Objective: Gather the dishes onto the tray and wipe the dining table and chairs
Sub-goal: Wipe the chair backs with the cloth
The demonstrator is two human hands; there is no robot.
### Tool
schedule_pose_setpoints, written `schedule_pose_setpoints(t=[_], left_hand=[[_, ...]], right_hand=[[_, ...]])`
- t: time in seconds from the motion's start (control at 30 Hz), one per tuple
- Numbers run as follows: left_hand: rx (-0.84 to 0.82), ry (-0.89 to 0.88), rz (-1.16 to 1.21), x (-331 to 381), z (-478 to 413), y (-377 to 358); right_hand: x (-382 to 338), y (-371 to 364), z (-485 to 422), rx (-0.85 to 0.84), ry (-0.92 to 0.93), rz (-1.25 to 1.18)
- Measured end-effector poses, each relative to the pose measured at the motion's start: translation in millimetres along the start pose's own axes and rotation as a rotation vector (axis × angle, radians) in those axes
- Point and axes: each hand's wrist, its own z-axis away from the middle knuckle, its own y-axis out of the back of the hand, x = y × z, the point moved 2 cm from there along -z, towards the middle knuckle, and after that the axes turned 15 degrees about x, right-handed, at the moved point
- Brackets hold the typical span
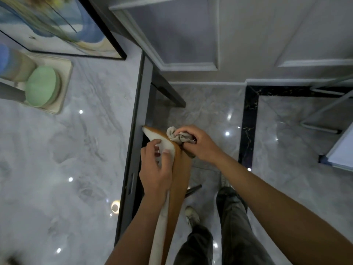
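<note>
Head view. All entries are placed against the chair back.

- Chair back (181, 169): tan rear and white front, rising from the lower edge of the frame to its middle.
- Left hand (155, 169): you are gripping the top of the chair back from its white side, with thumb and fingers curled onto the padding.
- Right hand (198, 144): you are clutching a bunched cloth (177, 135) and pressing it onto the top corner of the chair back on the tan side.
- Cloth: grey and crumpled, touching the chair back's upper edge, just beside your left fingertips.
- Dining table (76, 150): its grey marbled top is lying to the left of the chair back. Whether its dark edge is touching the chair back cannot be told.
- Tray (65, 77): cream, sitting on the table well to the upper left of the chair back. It is carrying a round green dish (42, 87) and blurred vessels beside it.
- Framed picture (57, 25): standing beyond the tray, farther up and left.
- Floor (210, 111): glossy grey tile with a black band, to the right of the chair back.
- Trousers (229, 217) and shoes (192, 215): you are standing just right of the chair back.
- Second chair (324, 111): its metal legs are showing well to the right.
</note>
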Motion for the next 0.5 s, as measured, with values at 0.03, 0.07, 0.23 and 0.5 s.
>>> schedule_pose_setpoints(t=[0.03,0.07,0.23,0.5], left_hand=[[-0.002,-0.019,0.011,-1.1,-0.1,0.3],[-0.001,-0.035,0.019,-2.8,-3.9,-0.5],[0.059,-0.063,0.052,-2.3,2.3,0.8],[-0.009,-0.229,-0.002,-14.2,6.9,15.2]], right_hand=[[-0.9,1.8,12.7,0.043,0.022,-0.001],[-2.3,1.6,20.5,0.074,0.051,-0.005],[-8.1,-1.8,70.4,0.21,0.143,-0.025],[-13.4,-15.8,123.1,-0.032,0.223,0.14]])
